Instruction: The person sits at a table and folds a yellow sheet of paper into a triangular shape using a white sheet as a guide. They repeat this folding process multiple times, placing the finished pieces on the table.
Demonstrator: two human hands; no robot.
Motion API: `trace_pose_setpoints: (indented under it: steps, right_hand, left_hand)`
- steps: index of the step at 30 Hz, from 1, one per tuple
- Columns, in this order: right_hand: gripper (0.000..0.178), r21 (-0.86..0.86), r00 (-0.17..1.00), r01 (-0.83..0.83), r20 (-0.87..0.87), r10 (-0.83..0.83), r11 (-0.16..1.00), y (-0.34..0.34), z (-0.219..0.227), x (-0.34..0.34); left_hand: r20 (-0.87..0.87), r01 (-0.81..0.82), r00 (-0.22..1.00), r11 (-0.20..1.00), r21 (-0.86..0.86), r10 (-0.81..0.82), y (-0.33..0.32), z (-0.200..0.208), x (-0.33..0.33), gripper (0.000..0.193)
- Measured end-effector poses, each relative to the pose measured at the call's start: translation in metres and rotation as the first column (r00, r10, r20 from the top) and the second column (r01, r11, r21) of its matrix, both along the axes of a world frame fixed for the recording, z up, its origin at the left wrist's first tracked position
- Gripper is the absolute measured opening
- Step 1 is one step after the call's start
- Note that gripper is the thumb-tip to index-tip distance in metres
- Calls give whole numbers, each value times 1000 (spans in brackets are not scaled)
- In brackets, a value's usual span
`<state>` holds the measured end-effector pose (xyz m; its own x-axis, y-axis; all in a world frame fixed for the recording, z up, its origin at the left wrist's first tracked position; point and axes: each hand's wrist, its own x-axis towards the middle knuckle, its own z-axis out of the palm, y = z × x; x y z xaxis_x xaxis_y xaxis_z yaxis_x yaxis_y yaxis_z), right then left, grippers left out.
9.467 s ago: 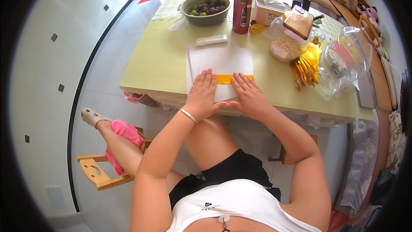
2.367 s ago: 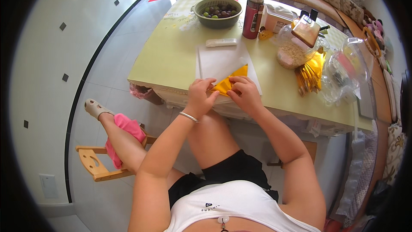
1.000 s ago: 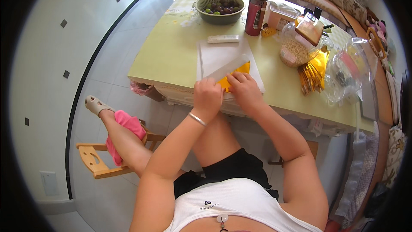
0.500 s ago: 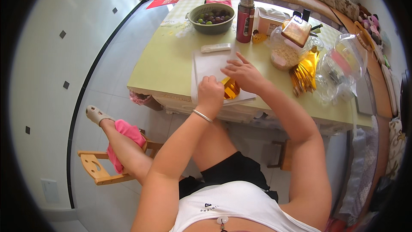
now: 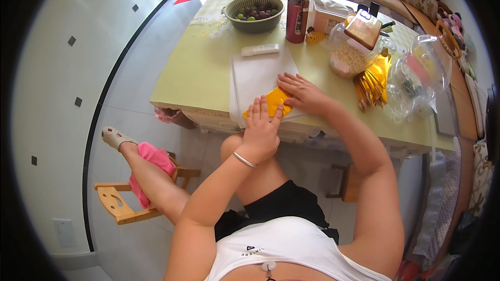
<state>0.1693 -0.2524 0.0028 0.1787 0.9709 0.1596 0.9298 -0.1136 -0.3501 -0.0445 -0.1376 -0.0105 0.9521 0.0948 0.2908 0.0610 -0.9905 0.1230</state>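
Observation:
A shiny gold foil sheet (image 5: 276, 100) lies on white paper sheets (image 5: 256, 73) near the front edge of the table. My left hand (image 5: 262, 131) rests on the foil's near left part, fingers stretched out and palm down. At the foil's right edge, my right hand (image 5: 306, 96) lies with its fingers extended and touching it. Parts of the foil are hidden under both hands. A slim white object (image 5: 260, 50), perhaps a glue tube, sits at the paper's far edge. Farther right, a fanned stack of gold foil pieces (image 5: 373, 84) rests on the table.
A green basin of grapes (image 5: 255, 27) and a dark red thermos (image 5: 297, 18) stand at the back. To the right are a clear jar of pale flakes (image 5: 347, 61), a tissue box (image 5: 331, 18) and clear plastic packaging (image 5: 420, 75). A wooden chair (image 5: 119, 203) is at lower left.
My left hand has gone from gripping the foil with curled fingers to lying open on it. The foil, standing raised before, is now flatter. My right hand has come down beside it.

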Motion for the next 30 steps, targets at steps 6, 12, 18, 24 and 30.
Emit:
trace_pose_setpoints:
  steps: [6,12,18,24,30]
  right_hand:
    - [73,-11,999,-49,-18,49,999,-1,-3,7]
    - [86,-33,997,-77,2,77,997,-12,12,4]
    - [70,83,999,42,27,-45,996,-39,12,-44]
    - [23,427,979,202,-99,-177,881,-50,-8,-83]
    - [15,340,449,547,-890,75,765,-36,9,-134]
  left_hand:
    - [-156,75,984,995,-60,-83,2,25,-10,92]
    - [100,175,982,962,-207,-157,14,21,-18,90]
    - [308,37,951,990,-136,7,23,9,-27,51]
    - [443,-23,882,952,-306,164,30,4,-37,25]
    - [205,-4,865,414,-910,459,45,21,-87,8]
